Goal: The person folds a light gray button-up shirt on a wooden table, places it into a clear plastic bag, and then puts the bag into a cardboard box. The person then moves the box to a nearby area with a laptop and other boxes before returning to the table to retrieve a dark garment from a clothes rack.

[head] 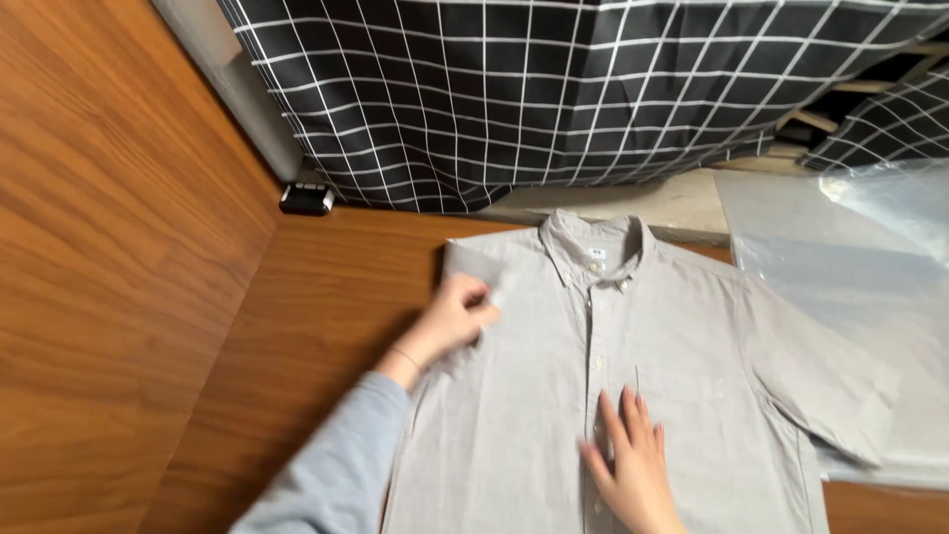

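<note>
A grey shirt (pixel 633 396) is laid front-up on a wooden floor (pixel 316 326), collar at the far end. The fabric at its left shoulder is pinched by the curled fingers of the left hand (pixel 457 318). The right hand (pixel 633 465) is pressed flat on the button placket, fingers slightly spread. A clear plastic bag (pixel 840 267) lies to the right; a checked cloth (pixel 554 99) hangs beyond. The fold is judged best made with the placket held still and the shoulder edge kept straight.

Wooden floor (pixel 326 297), wood panel wall (pixel 109 247), black checked bedding (pixel 554 89) behind.
</note>
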